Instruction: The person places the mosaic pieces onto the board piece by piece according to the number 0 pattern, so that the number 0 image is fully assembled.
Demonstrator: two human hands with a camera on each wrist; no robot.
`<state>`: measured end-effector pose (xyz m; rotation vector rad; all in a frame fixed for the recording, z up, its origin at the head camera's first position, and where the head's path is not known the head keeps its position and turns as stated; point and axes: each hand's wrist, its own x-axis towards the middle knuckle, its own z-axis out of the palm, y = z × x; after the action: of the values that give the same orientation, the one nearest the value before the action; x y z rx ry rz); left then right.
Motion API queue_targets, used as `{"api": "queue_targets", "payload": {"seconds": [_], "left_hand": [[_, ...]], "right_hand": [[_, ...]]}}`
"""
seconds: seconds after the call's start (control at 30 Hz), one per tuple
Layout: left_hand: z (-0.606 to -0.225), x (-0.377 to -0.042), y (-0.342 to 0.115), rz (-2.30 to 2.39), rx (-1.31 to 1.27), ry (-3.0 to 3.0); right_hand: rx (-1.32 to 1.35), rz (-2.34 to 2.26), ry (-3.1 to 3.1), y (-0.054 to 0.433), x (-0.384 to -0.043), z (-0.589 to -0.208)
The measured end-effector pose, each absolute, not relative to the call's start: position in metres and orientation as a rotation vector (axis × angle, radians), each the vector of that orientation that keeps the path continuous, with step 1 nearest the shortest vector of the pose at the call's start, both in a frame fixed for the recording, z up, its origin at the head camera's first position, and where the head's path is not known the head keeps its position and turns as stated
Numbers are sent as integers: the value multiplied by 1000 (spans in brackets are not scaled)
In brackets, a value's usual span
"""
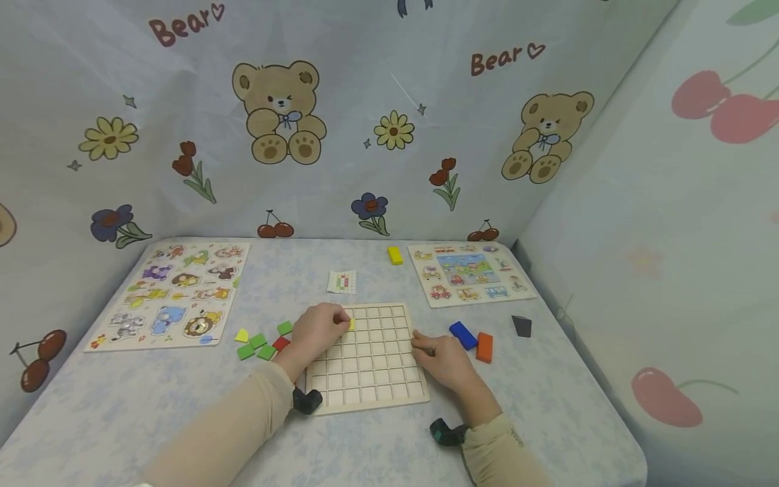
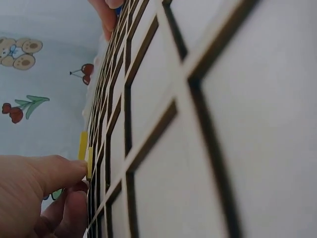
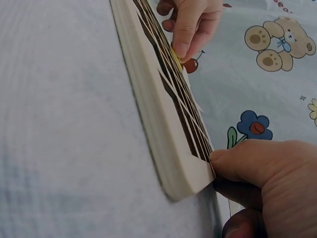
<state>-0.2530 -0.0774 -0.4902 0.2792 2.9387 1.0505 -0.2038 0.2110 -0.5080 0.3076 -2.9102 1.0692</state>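
Note:
A pale wooden grid board (image 1: 380, 368) lies on the table between both hands. At its upper left, the left hand (image 1: 319, 330) pinches a small yellow tile (image 1: 351, 325). In the left wrist view, the thumb presses on that yellow tile (image 2: 89, 163), which stands on edge against the grid. My right hand (image 1: 445, 360) grips the board's right edge, thumb at the rim and the other fingers curled beside it, as the right wrist view shows. Left of the board lie several green tiles (image 1: 258, 340), a red tile (image 1: 281, 343) and another yellow tile (image 1: 242, 335).
Blue (image 1: 463, 335) and orange (image 1: 484, 347) blocks lie right of the right hand, a dark piece (image 1: 521, 326) farther out. Behind the board are a patterned card (image 1: 342, 281) and a yellow block (image 1: 395, 255). Picture puzzles stand back left (image 1: 173, 294) and back right (image 1: 471, 274).

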Motion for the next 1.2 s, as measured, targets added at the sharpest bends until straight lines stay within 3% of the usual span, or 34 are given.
{"api": "queue_targets", "payload": {"seconds": [0.2,0.57,0.67,0.9,1.2], "left_hand": [[-482,-246,-94,1081,236,2922],[-487,-225,-188,1291,-239,3039],[-496,-226,-200,1294,-191,3020],[-499,-226,-207,811,128,3032],[-497,-223,-206,738,188,2992]], "right_hand": [[326,1047,-2914,213,-204,-508],[306,984,-2924,211,-202,-507],[298,988,-2922,211,-202,-507],[300,1028,-2915,211,-202,-508],[292,1097,-2870,213,-202,-510]]}}
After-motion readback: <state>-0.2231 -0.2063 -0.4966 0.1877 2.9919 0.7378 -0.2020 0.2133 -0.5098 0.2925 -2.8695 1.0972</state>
